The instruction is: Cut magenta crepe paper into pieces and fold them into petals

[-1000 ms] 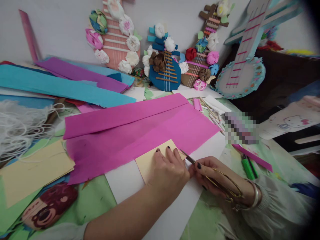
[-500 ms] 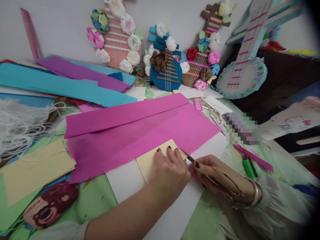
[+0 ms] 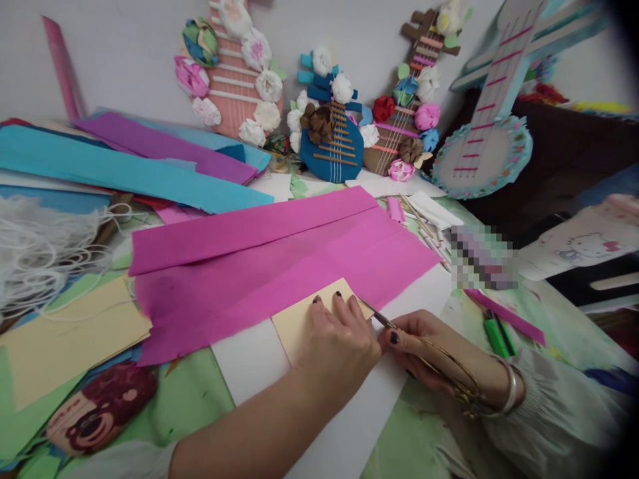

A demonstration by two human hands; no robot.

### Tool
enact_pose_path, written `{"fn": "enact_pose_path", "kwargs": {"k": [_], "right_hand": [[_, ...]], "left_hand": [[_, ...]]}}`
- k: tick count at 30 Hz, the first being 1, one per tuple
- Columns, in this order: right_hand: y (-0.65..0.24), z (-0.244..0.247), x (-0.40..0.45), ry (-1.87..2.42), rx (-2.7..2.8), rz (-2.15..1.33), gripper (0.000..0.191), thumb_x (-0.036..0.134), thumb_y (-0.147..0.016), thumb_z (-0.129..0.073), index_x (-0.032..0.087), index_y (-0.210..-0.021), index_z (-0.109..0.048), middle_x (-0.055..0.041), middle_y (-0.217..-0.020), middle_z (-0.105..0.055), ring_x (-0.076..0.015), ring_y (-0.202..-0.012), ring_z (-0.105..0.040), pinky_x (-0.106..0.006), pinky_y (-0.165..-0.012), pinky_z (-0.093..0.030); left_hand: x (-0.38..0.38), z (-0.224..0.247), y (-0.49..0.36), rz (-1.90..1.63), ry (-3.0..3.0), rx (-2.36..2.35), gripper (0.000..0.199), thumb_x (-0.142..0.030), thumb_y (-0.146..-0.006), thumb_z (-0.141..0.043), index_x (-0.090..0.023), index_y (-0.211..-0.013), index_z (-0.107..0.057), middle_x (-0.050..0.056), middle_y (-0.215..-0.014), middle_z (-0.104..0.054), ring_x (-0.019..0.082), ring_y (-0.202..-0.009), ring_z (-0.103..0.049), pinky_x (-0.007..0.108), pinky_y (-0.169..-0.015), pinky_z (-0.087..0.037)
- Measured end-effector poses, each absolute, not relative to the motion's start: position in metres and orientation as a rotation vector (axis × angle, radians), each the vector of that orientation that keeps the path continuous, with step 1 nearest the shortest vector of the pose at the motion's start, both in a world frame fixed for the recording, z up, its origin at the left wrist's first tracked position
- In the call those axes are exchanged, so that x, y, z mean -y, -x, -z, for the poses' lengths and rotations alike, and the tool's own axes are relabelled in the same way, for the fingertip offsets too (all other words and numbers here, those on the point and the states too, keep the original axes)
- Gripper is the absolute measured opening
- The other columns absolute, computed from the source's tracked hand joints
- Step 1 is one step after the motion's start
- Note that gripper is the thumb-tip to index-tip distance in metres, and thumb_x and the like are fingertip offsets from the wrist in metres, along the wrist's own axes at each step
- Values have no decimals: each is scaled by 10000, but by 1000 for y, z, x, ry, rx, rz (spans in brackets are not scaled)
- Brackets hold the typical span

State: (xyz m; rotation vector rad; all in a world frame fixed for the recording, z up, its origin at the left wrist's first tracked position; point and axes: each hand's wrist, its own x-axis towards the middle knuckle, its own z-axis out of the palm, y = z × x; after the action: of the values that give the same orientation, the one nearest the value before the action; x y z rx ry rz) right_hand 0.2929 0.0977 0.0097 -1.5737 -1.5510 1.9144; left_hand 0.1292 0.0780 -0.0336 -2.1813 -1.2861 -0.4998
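My left hand (image 3: 339, 339) lies with spread fingers on a cream paper square (image 3: 293, 326), pressing it down. Under the square are a large magenta crepe paper sheet (image 3: 239, 286) and a white sheet (image 3: 249, 362). My right hand (image 3: 424, 346) grips a pair of scissors (image 3: 452, 372) with golden handles. The blades point up and left, and their tips touch or lie very close to the right edge of the cream square beside my left fingertips. Part of the handles is hidden behind my right fingers.
Cream paper sheets (image 3: 74, 332) and a brown bear-printed pouch (image 3: 102, 409) lie at the left, below tangled white cord (image 3: 40, 246). Folded blue paper (image 3: 124, 169) is behind. Paper-flower instruments (image 3: 332, 150) stand along the wall. A green marker (image 3: 498, 336) lies at the right.
The scissors have tilted slightly, with their handle loops now looking narrower. My right hand has shifted only a little, and my left hand and the papers stay where they were.
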Motion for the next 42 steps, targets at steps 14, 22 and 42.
{"fn": "enact_pose_path", "kwargs": {"k": [14,22,42], "right_hand": [[-292,-13,-97,1559,1586,-1911,517,648,-745,-546,131,-723,-546,64,-419,-449,-23,-241,-299,-172,-263,-111],[-294,-12,-96,1523,1597,-1903,505,615,-806,-496,119,-777,-586,68,-393,-431,-25,-251,-286,-179,-291,-117],[-286,-8,-99,1512,1561,-1888,466,592,-781,-555,149,-644,-515,73,-374,-409,-26,-254,-290,-168,-275,-122]], "left_hand": [[-80,33,-128,453,2186,1305,310,-92,-774,-531,-32,-1040,-679,243,-919,-692,257,-581,-678,406,-554,-550],[-78,31,-127,430,2189,1295,357,-39,-749,-490,-34,-1056,-672,239,-927,-691,243,-592,-681,401,-578,-561],[-79,29,-127,468,2172,1291,343,-43,-749,-483,-38,-1027,-684,225,-880,-702,251,-585,-684,412,-580,-567]]}}
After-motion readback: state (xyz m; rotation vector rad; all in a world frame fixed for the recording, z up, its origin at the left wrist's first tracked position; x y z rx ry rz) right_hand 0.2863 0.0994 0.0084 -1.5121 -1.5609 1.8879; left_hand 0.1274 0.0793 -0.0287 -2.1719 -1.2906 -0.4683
